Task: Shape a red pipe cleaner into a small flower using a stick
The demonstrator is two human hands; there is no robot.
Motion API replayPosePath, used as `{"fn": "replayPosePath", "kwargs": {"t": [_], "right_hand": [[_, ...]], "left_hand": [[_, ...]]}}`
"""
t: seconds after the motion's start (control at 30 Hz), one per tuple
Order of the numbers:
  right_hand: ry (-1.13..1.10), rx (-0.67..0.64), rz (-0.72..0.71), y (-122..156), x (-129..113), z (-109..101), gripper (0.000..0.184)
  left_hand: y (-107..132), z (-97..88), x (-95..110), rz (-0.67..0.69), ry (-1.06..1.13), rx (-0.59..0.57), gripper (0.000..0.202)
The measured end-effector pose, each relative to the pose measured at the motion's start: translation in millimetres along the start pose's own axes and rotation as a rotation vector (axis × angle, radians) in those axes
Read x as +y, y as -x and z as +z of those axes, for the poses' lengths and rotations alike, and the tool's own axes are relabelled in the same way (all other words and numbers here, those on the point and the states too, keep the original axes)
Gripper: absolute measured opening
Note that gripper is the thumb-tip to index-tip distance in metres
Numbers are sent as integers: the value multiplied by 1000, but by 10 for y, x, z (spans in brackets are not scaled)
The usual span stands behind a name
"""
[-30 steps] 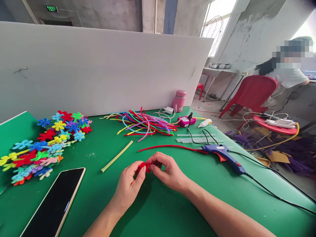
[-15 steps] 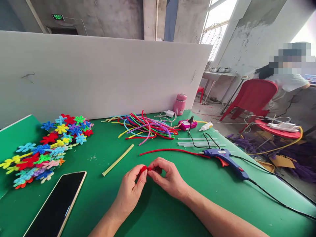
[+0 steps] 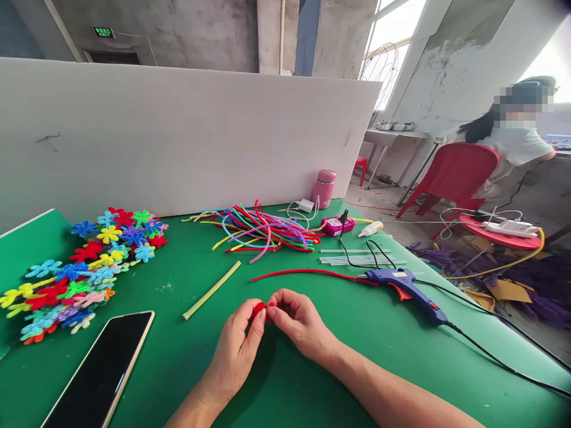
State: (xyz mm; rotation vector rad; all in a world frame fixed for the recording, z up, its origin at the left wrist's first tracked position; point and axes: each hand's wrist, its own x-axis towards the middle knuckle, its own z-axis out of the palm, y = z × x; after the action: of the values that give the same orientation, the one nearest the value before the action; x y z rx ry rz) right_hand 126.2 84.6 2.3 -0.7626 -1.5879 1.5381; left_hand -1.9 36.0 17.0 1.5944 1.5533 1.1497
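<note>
Fingers (image 3: 256, 330) pinch red piece (image 3: 259, 307); pink flask (image 3: 323, 194) capped.

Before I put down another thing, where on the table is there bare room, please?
The table is bare between phone and left hand, and between right hand and glue gun. Crowded: left side, with flowers; far side, with fuzzy stems and glue sticks.

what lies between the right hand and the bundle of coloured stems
In the head view, one red stem lies on the green table between the right hand and the bundle of coloured stems, one end by the glue gun.
</note>
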Motion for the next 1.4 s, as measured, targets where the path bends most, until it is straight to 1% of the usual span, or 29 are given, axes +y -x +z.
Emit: {"fn": "replayPosePath", "kwargs": {"t": [0.23,0.4,0.6,0.7,0.8,0.9,0.97,1.03,1.13,1.23,1.4], "right_hand": [[-28,-5,21,-11,11,-2,28],[-45,-20,42,-18,-8,1,29],[-35,-29,34,-12,-11,-2,29],[-39,-32,31,-9,-8,-4,29],[-57,-28,34,-16,0,-2,29],[-42,21,13,-33,14,-19,28],[-7,63,-13,-42,20,-48,26],[54,78,-60,-42,13,-81,23],[191,15,-172,-27,-25,-115,16],[317,-60,-261,-7,-77,-127,9],[502,-118,-312,10,-127,-146,8]], "left_hand": [[-7,-23,-18,-7,18,-37,24],[-20,-32,-36,-39,88,-69,23],[-33,-53,30,-145,216,-96,24],[-35,-52,18,-194,298,-109,25],[-37,-40,-11,-257,405,-77,24],[-43,-38,-22,-310,541,-58,23],[-47,-43,-27,-343,634,-73,22],[-50,-51,-34,-370,721,-100,23],[-52,-61,-49,-385,799,-162,22],[-53,-69,-50,-398,808,-213,22],[-55,-89,-45,-412,780,-245,23]]}}
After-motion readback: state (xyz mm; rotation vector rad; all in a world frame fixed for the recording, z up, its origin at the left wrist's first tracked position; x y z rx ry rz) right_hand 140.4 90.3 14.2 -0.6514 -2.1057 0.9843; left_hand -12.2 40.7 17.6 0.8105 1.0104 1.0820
